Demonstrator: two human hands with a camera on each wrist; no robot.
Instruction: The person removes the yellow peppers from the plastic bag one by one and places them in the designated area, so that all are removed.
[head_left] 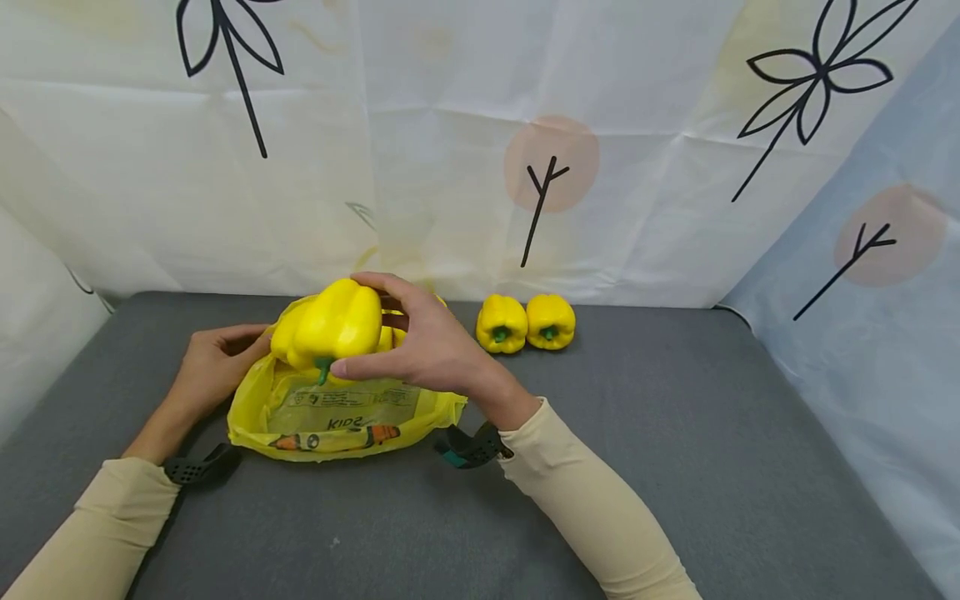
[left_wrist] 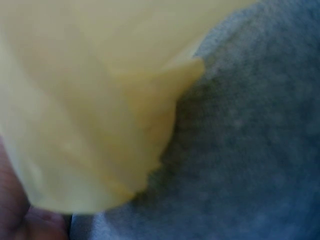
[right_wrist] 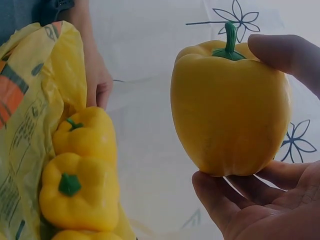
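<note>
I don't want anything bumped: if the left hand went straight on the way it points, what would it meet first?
The left hand would first meet the yellow bag, whose edge it touches; just beyond, probably the nearest bagged pepper, though depth is hard to judge.

Pretty simple getup tbh: long sleeves, plain pale beige, kinda creamy. Left sleeve [head_left: 97, 525] has few creases near cuff, right sleeve [head_left: 600, 500] pretty smooth along forearm. Cuffs end around wrists. Left hand [head_left: 217, 367] and right hand [head_left: 435, 342] both bare. Left strap [head_left: 191, 471] dark, nearly black, dotted with small holes. Right strap [head_left: 480, 446] also dark and perforated, plus little teal patch.
</note>
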